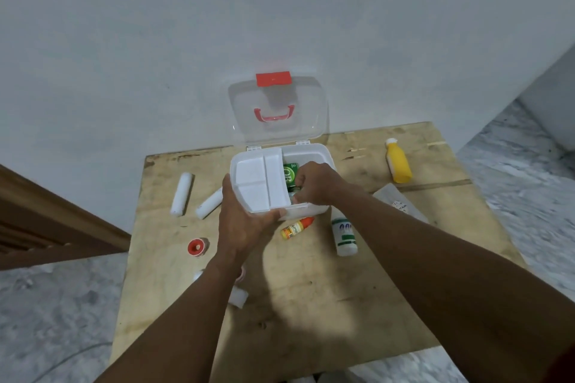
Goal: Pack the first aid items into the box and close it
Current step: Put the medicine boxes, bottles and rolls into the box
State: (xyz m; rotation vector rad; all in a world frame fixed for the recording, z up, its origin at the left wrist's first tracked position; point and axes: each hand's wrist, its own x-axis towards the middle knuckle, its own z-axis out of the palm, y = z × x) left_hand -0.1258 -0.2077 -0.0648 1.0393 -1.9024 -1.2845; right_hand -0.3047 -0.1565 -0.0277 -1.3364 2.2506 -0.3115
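The white first aid box [314,151] stands open on the wooden table [311,305], its clear lid [308,112] with red latch upright against the wall. My left hand [239,221] grips the white divided insert tray [259,180] over the box's left side. My right hand [314,183] is curled inside the box on a small item beside a green packet [290,174]; what it pinches is mostly hidden. Outside lie a yellow bottle [398,162], a white bottle [343,235], a small orange-capped bottle [297,227], two white bandage rolls [182,193] [209,203] and a red tape spool [196,246].
A clear plastic packet [401,200] lies right of the box, partly under my right arm. Small white items [239,295] show beneath my left forearm. The table stands against a pale wall; marble floor surrounds it, and a wooden frame [46,227] sits at left.
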